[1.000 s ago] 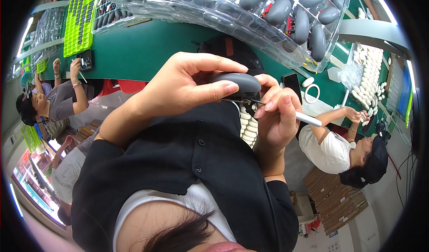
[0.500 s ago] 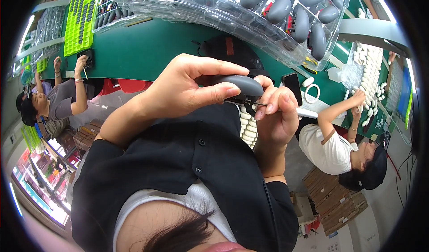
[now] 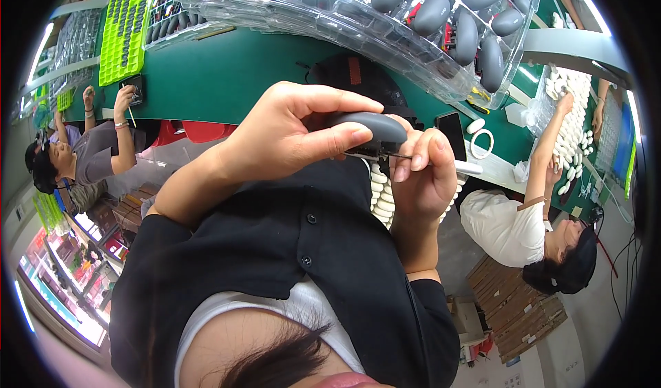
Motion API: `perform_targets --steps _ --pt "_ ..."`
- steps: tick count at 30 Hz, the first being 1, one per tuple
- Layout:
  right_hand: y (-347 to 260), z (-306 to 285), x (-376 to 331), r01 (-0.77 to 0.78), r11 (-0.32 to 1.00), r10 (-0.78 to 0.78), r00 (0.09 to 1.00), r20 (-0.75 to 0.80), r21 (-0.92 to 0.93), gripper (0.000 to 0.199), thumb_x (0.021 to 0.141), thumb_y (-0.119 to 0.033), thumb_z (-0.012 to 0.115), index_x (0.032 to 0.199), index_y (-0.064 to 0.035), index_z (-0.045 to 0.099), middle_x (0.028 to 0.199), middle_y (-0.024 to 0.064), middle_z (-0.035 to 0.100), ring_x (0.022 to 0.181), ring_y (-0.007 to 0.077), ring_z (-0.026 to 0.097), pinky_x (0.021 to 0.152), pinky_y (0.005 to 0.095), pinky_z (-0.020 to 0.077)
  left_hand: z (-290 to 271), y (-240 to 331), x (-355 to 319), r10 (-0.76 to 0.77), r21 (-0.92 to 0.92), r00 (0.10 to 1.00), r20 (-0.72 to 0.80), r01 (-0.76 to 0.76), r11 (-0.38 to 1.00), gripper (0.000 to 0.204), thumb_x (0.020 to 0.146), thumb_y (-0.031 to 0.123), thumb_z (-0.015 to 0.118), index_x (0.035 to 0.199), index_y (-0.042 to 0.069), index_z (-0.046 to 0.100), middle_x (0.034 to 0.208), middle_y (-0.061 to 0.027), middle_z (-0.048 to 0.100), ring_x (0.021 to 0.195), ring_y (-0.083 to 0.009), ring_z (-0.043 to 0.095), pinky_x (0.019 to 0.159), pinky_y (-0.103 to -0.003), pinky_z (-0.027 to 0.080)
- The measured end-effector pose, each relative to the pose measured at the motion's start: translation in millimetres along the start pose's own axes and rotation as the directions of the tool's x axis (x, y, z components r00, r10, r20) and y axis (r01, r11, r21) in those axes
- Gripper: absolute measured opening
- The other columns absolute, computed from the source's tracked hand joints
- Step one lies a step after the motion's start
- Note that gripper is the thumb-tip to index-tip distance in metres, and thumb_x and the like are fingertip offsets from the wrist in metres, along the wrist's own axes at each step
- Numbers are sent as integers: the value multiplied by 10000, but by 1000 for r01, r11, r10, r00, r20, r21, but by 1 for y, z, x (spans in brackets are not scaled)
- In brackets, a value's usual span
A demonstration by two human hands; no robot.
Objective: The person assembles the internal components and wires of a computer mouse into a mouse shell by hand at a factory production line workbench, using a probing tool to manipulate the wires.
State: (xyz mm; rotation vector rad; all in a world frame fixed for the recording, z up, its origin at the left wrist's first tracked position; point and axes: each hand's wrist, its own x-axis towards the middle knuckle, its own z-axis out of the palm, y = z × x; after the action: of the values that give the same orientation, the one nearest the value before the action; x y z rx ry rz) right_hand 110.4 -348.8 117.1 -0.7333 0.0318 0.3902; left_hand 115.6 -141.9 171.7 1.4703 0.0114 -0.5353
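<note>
My left hand (image 3: 296, 130) is closed around a dark grey, rounded plastic shell (image 3: 375, 128), thumb on its near side and index finger along its top. Dark parts show under the shell's right end, too small to name. In my right hand (image 3: 427, 171) is a thin-shafted tool with a white handle (image 3: 466, 168). Its dark shaft (image 3: 401, 156) points left to the shell's underside, and the handle sticks out to the right. Whether the tip touches the shell I cannot tell. The right fingertips are close beside the shell's right end.
Stacked clear plastic trays (image 3: 413, 50) with grey shells stand ahead on the green table (image 3: 200, 85). A phone (image 3: 451, 130) and a white ring (image 3: 481, 143) lie to the right, near many white oval pieces (image 3: 568, 140). Co-workers sit at left (image 3: 96, 150) and right (image 3: 506, 226).
My right hand and the tool have shifted slightly, and the handle has changed its angle. My left hand hardly moves. The co-worker at right has reached farther over the white pieces.
</note>
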Motion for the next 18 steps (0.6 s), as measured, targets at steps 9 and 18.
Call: perform_targets --steps 9,18 --pt "-1 0 0 55 996 -56 998 -19 -76 374 987 -219 391 692 -50 546 601 103 561 753 260 628 940 420 420 5 2 3 -160 -144 983 -92 146 979 283 875 164 694 1097 -8 656 831 -39 668 635 -54 588 569 -185 491" --pt "1 -6 3 28 999 -29 1000 -5 -41 351 983 -197 383 715 -32 538 639 127 584 730 249 617 949 432 434 -1 -2 9 -181 -175 983 -36 172 969 265 910 128 628 1130 -20 636 862 -71 684 634 -70 611 565 -194 507"
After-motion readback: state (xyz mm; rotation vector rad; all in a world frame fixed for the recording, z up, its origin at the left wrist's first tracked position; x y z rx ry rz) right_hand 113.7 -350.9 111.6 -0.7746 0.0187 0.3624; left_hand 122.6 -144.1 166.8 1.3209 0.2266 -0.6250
